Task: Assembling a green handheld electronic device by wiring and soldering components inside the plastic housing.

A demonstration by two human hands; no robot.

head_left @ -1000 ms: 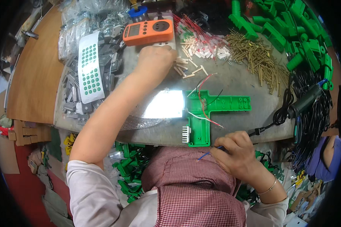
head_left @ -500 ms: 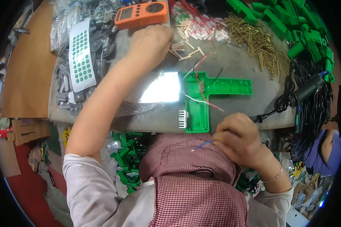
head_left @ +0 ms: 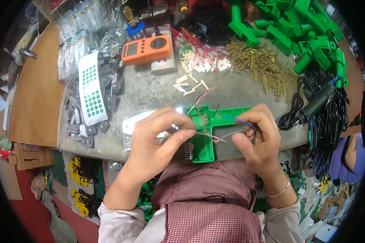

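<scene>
In front of me on the bench lies an open green plastic housing (head_left: 202,154), shaped with a side arm. Thin wires come out of it, among them a red wire (head_left: 205,126) and black ones. A silvery comb-like piece (head_left: 187,151) stands at its left edge. My left hand (head_left: 160,139) is over the housing's left side, thumb and forefinger pinching a white-grey wire (head_left: 202,133). To the right, my right hand (head_left: 260,139) has its fingers closed on a blue wire (head_left: 243,122). A grey wire stretch (head_left: 232,134) runs towards the right fingers; which wire it belongs to is unclear.
An orange meter (head_left: 146,50) sits at the back. Brass screws or pins (head_left: 261,67), green housings (head_left: 280,38) and black cables (head_left: 332,109) crowd the right. On the left are a sheet of green dots (head_left: 93,91), grey finned pieces (head_left: 74,115) and bagged parts (head_left: 79,44).
My left hand has come back from the small pale pieces to the wires at the housing. My right hand has risen from my lap with the blue wire. The view has shifted.
</scene>
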